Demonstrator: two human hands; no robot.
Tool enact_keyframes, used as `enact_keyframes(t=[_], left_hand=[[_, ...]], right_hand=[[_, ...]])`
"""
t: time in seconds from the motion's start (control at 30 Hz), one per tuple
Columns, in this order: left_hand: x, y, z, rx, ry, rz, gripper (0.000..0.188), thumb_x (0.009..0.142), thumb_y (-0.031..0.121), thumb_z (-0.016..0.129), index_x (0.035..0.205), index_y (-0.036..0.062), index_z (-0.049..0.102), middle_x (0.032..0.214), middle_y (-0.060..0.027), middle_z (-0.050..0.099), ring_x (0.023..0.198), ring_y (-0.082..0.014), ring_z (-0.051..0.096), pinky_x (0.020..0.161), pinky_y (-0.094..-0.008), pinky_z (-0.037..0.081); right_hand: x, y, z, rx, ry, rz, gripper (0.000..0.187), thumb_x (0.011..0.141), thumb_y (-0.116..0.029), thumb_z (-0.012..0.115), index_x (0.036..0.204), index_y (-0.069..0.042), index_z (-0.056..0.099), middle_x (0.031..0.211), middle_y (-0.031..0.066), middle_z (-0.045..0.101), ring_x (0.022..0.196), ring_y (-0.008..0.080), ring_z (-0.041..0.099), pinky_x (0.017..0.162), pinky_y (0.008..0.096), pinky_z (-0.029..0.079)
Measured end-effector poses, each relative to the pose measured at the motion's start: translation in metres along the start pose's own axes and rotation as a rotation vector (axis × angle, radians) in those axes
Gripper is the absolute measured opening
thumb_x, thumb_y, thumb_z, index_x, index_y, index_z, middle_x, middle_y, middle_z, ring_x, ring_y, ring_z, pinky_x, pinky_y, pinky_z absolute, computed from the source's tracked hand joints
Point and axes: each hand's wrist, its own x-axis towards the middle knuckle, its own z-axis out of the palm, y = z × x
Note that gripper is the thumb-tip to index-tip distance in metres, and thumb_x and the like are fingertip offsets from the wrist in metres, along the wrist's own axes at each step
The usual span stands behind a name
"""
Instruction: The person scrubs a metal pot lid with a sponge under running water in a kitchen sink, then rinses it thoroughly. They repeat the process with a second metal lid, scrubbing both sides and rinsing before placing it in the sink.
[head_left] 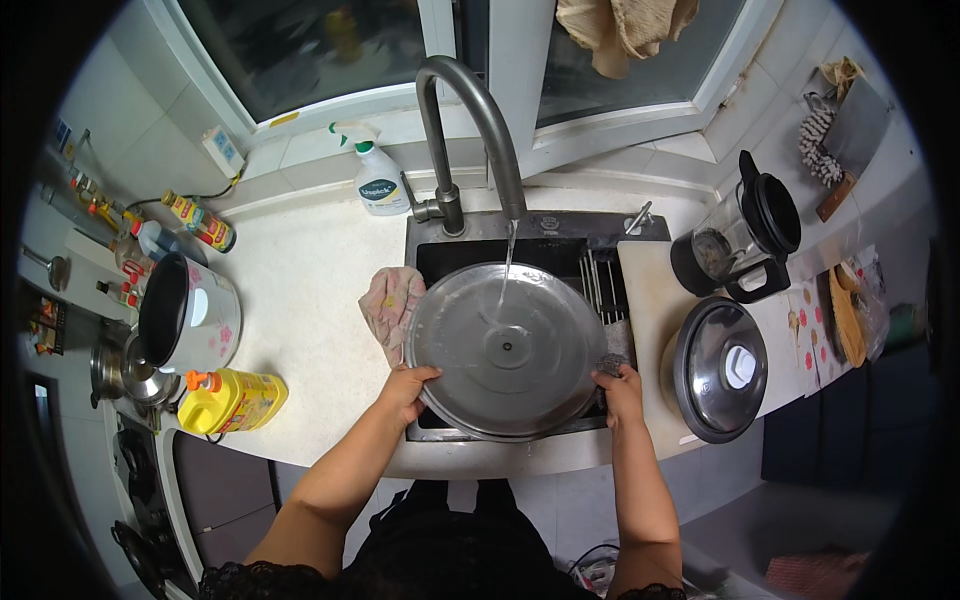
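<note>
A large round metal pot lid lies over the sink, hiding most of the basin. From the steel faucet a stream of water falls onto its far half. My left hand grips the lid's near left rim, thumb on top. On the opposite side, my right hand holds the near right rim, with a grey steel wool scrubber pinched at its fingertips. A crumpled pink cloth sits by the sink's left edge, close to the lid.
Left on the counter stand a yellow pump bottle, a floral white pot and a spray bottle. To the right are a cutting board, a lidded pot and a blender jug. A wire rack shows inside the sink.
</note>
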Motion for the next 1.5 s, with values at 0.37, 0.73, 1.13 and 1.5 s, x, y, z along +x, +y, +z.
enact_keyframes(t=[0.37,0.73,1.13,1.5], left_hand=[[0.11,-0.06,0.005,-0.046,0.043,-0.181,0.025,0.09,0.005,0.054,0.114,-0.0024,0.051,0.108,-0.0154,0.061,0.098,-0.0299,0.061,0.09,-0.047,0.049],[0.122,-0.024,0.038,-0.005,-0.016,-0.259,0.005,0.095,0.016,0.049,0.1,0.0154,0.049,0.096,-0.0061,0.062,0.081,-0.024,0.063,0.082,-0.0557,0.048],[0.07,0.045,0.028,0.003,-0.094,0.217,0.027,0.086,0.005,0.061,0.112,0.0109,0.058,0.104,-0.003,0.066,0.091,-0.0172,0.062,0.084,-0.0346,0.05],[-0.003,0.065,0.026,0.258,-0.083,0.213,0.049,0.075,-0.007,0.058,0.122,0.0015,0.047,0.104,-0.0142,0.062,0.092,-0.0265,0.063,0.079,-0.0378,0.055]], right_hand=[[0.017,-0.023,-0.006,-0.048,0.125,-0.266,0.036,0.077,0.01,0.058,0.112,0.005,0.056,0.095,0.0058,0.063,0.083,0.0141,0.059,0.078,0.0258,0.045],[0.029,-0.024,-0.012,-0.158,0.152,-0.49,0.044,0.078,0.012,0.058,0.12,0.003,0.052,0.101,0.004,0.06,0.09,0.0118,0.056,0.083,0.0238,0.044],[0.096,0.049,0.003,-0.148,0.174,-0.547,0.04,0.076,0.01,0.061,0.113,0.0,0.052,0.101,0.0055,0.057,0.094,0.0144,0.056,0.087,0.0259,0.043],[0.099,0.057,0.063,-0.684,0.222,-0.619,0.058,0.077,0.0,0.065,0.131,-0.005,0.044,0.128,0.0227,0.043,0.119,0.039,0.043,0.102,0.0426,0.035]])
